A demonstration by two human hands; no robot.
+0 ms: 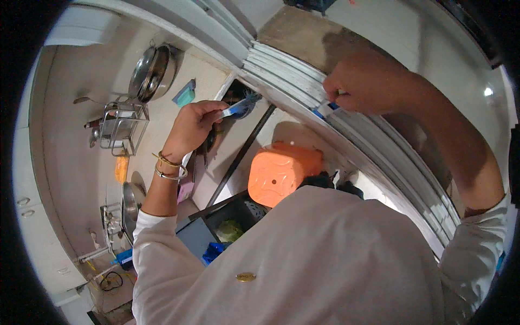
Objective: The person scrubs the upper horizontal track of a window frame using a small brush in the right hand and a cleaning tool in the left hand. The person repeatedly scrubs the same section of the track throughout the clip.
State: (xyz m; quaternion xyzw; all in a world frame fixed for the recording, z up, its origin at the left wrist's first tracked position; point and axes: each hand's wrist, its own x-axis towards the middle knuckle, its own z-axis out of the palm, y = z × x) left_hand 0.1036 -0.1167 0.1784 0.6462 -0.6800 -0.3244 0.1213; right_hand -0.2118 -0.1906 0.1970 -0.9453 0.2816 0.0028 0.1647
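A small brush (240,107) with blue bristles is pinched between the thumb and fingers of my left hand (190,126). Two bangles ring that wrist. My right hand (365,87) is closed around a small white and blue tool (325,109), its handle mostly hidden by the fingers. The tool's lower end is at the ridged white sliding-door track (284,69); whether it touches cannot be made out. Below and between my hands stands an orange plastic stool (272,176).
Left is a counter (160,118) with a teal sponge (185,94) and a wire rack (124,126). Metal pans (152,73) lean by the wall. Under me are a dark crate (233,209) holding greens and a black bar (241,156). Pale floor (386,28) lies beyond the track.
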